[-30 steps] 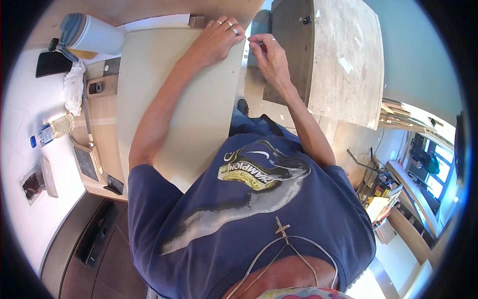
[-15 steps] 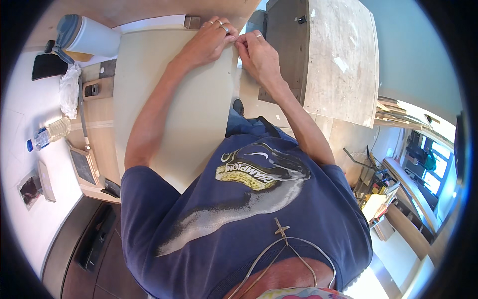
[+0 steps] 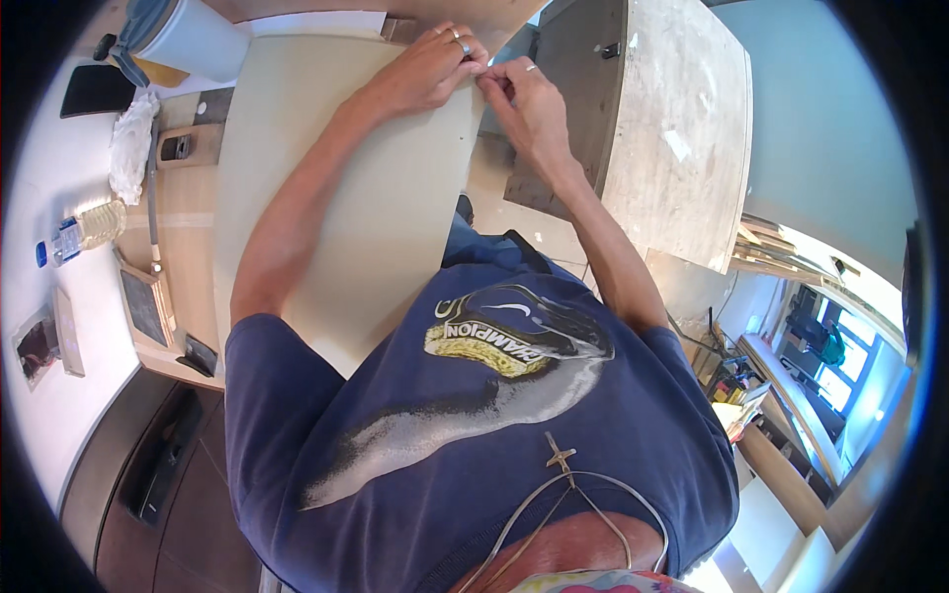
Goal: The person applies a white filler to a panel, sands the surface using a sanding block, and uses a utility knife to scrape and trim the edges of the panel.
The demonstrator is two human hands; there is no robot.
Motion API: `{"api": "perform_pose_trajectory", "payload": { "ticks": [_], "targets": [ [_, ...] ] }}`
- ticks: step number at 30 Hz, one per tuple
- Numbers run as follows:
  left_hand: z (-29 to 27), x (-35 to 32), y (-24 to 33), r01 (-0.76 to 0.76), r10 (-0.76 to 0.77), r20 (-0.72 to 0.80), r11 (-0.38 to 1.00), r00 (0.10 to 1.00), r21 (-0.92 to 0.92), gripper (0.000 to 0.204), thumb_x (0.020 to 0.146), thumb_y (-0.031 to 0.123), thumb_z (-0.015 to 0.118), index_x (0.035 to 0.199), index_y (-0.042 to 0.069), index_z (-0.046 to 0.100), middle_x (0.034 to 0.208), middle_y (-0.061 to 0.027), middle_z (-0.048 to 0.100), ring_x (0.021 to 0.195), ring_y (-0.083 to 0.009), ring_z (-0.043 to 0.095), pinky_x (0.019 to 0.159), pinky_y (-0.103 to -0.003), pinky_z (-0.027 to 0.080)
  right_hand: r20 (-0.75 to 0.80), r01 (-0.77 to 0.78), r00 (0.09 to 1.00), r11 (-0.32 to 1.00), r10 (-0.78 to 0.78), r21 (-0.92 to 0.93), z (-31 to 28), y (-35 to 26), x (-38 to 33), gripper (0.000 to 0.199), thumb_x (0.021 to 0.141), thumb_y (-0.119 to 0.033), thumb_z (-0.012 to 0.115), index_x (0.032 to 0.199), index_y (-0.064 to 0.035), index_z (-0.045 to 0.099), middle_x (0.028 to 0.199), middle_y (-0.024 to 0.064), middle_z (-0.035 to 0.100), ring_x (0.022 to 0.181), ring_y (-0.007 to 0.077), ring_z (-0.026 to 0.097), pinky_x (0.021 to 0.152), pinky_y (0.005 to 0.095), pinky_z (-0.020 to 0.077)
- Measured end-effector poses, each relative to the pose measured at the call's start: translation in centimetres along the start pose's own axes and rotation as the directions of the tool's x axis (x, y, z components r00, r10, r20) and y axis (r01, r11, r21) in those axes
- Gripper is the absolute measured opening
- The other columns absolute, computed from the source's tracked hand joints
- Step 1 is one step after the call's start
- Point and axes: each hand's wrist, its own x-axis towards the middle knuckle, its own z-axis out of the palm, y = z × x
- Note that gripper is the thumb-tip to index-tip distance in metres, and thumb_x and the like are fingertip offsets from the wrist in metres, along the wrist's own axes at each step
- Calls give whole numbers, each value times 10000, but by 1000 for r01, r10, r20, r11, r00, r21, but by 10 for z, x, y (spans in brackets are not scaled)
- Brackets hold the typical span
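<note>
A large pale board (image 3: pixel 341 212) lies flat in front of me, reaching under my left forearm. Over its far right corner is my left hand (image 3: pixel 433 71), with rings on it and its fingers closed in a pinch at the edge. My right hand (image 3: pixel 532 111), also wearing a ring, comes in from just beyond that edge with thumb and fingers pinched together. The fingertips of both hands meet or nearly meet there. Whatever lies between them is hidden or too small to name.
On the left are a white lidded jug (image 3: pixel 198 40), a clear bottle (image 3: pixel 94 229), a dark flat object (image 3: pixel 97 91) and crumpled white plastic (image 3: pixel 131 148). A worn wooden cabinet (image 3: pixel 677 128) stands close to my right hand. Wood strips (image 3: pixel 776 247) are stacked farther right.
The view has shifted slightly, so the surroundings sit a little differently. Both hands stay pinched together at the board's far right corner, with the right hand's fingers slightly rearranged.
</note>
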Motion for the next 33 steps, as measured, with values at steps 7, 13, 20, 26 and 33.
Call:
{"api": "perform_pose_trajectory", "payload": {
  "ticks": [7,13,20,26,33],
  "targets": [
    [-13,-1,4,-3,6,61,999,998,-50,129,969,99,655,1075,38,611,1082,-94,619,1075,-309,569,982,-434,454,164,-166,974,985,155,53,-1,0,10,242,1008,-218,621,1008,20,668,892,177,699,765,327,666,686,431,506],
    [-14,-3,0,-44,46,67,998,997,-37,133,941,81,696,1058,41,646,1117,-87,610,1113,-296,567,987,-428,463,322,-355,921,810,218,467,0,20,11,289,1029,-252,632,1112,17,698,784,20,607,708,110,545,642,297,449],
    [-14,-3,4,-4,3,97,1000,995,14,85,979,107,653,1022,35,647,1116,-85,603,1092,-296,567,953,-440,464,128,-157,985,907,115,391,-13,23,-1,221,990,-160,676,1177,-66,745,880,57,668,799,146,659,723,313,509],
    [-15,-2,2,-24,22,114,1000,993,15,80,996,103,613,1031,33,628,1099,-97,588,1072,-308,569,935,-448,459,132,185,971,977,-198,104,-22,22,9,172,950,-146,703,1109,-110,757,994,95,709,881,324,688,782,417,542],
    [-17,-2,3,-19,21,119,1000,993,-14,81,991,95,612,1035,27,618,1087,-101,584,1060,-309,567,935,-450,454,169,302,940,953,-296,-14,-29,27,24,99,949,-136,695,1038,-119,735,990,78,702,878,324,688,774,432,540]
  ]
}}
